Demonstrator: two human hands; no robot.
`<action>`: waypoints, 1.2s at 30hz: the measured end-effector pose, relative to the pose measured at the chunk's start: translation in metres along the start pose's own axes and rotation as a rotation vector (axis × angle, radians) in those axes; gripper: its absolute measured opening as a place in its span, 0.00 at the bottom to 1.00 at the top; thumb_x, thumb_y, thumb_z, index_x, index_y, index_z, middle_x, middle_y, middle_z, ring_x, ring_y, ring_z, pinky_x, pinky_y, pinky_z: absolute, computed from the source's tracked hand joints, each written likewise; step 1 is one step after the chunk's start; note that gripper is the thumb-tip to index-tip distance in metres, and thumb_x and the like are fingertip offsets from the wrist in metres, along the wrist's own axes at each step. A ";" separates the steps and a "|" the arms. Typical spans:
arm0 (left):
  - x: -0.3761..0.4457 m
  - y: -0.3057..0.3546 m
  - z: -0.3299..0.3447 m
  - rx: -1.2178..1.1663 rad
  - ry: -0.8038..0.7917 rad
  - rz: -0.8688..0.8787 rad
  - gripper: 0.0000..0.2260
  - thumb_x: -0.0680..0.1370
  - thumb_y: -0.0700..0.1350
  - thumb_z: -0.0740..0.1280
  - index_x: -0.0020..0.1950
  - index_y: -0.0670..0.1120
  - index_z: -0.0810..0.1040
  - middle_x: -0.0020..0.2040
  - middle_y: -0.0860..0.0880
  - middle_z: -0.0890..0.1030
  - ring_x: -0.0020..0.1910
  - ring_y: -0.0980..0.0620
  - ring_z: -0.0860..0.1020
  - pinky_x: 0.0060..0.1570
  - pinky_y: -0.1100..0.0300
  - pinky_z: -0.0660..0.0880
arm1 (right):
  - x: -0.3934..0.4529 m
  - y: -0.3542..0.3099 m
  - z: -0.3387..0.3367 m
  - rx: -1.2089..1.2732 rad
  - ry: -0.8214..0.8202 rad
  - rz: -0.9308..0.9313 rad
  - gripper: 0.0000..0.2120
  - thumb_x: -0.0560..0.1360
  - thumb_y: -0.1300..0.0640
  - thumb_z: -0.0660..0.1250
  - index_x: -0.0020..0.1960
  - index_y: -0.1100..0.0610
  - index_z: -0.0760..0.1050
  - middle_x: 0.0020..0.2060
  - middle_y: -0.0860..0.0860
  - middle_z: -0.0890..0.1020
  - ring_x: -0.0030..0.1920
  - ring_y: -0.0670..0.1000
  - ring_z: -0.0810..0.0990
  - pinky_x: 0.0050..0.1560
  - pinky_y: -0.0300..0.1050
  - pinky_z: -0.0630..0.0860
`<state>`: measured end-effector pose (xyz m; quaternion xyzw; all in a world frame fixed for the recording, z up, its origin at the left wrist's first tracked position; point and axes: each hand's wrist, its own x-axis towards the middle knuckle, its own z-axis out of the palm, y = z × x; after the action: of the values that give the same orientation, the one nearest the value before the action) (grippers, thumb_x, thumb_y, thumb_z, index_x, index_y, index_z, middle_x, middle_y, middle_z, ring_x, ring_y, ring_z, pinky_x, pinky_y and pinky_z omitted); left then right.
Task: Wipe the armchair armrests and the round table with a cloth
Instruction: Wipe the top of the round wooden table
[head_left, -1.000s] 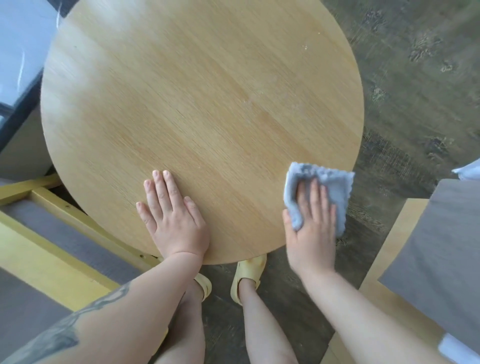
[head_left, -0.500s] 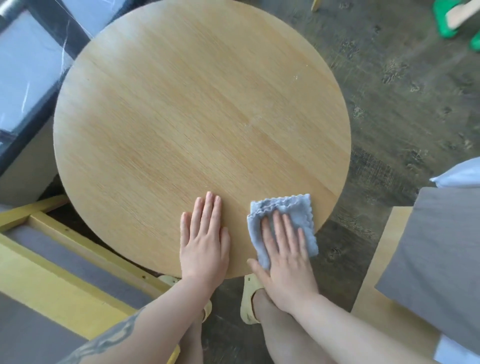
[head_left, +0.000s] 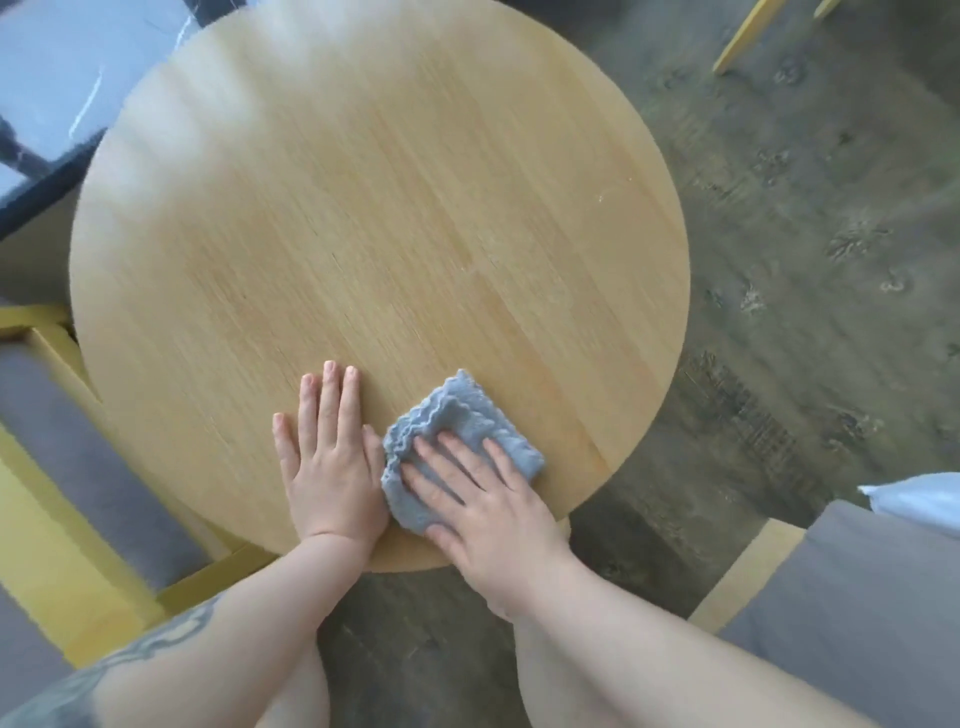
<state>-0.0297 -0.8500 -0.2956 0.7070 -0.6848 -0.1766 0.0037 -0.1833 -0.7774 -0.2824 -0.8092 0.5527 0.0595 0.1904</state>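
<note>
The round light-wood table (head_left: 374, 218) fills the middle of the head view. A folded grey-blue cloth (head_left: 462, 421) lies on its near edge. My right hand (head_left: 483, 499) presses flat on the cloth with straight, spread fingers. Just left of it, my left hand (head_left: 327, 457) rests flat on the bare tabletop, fingers straight, its thumb side touching the cloth.
An armchair with a yellow wooden frame (head_left: 67, 525) and grey cushion (head_left: 88, 467) stands at the lower left. Another grey-cushioned armchair (head_left: 857, 618) with a wooden armrest (head_left: 748, 571) is at the lower right. Dark wood-pattern floor (head_left: 805, 260) lies to the right.
My right hand has slid the cloth leftward along the table's near edge until it meets my left hand. My left hand has shifted right on the tabletop.
</note>
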 end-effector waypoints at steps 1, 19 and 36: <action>-0.001 0.001 0.000 0.010 0.002 -0.003 0.26 0.78 0.51 0.44 0.78 0.51 0.52 0.78 0.54 0.51 0.77 0.55 0.45 0.75 0.51 0.40 | 0.006 0.022 -0.004 -0.027 0.008 -0.059 0.29 0.79 0.44 0.52 0.78 0.48 0.52 0.78 0.47 0.53 0.77 0.51 0.50 0.74 0.55 0.48; -0.041 0.074 0.027 -0.124 0.068 -0.282 0.28 0.80 0.53 0.45 0.78 0.49 0.42 0.79 0.53 0.41 0.76 0.56 0.37 0.74 0.55 0.34 | -0.048 0.068 0.003 0.054 0.178 0.420 0.29 0.79 0.48 0.50 0.78 0.53 0.53 0.78 0.52 0.52 0.78 0.53 0.49 0.74 0.59 0.49; -0.044 0.087 0.040 -0.063 0.110 -0.378 0.26 0.80 0.49 0.44 0.78 0.46 0.46 0.79 0.50 0.46 0.77 0.51 0.42 0.74 0.50 0.39 | -0.002 0.096 -0.012 -0.031 0.117 -0.086 0.27 0.79 0.48 0.54 0.77 0.49 0.57 0.77 0.48 0.58 0.77 0.50 0.55 0.75 0.54 0.51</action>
<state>-0.1241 -0.8036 -0.3011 0.8310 -0.5329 -0.1566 0.0300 -0.2733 -0.8108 -0.2943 -0.8371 0.5268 0.0124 0.1472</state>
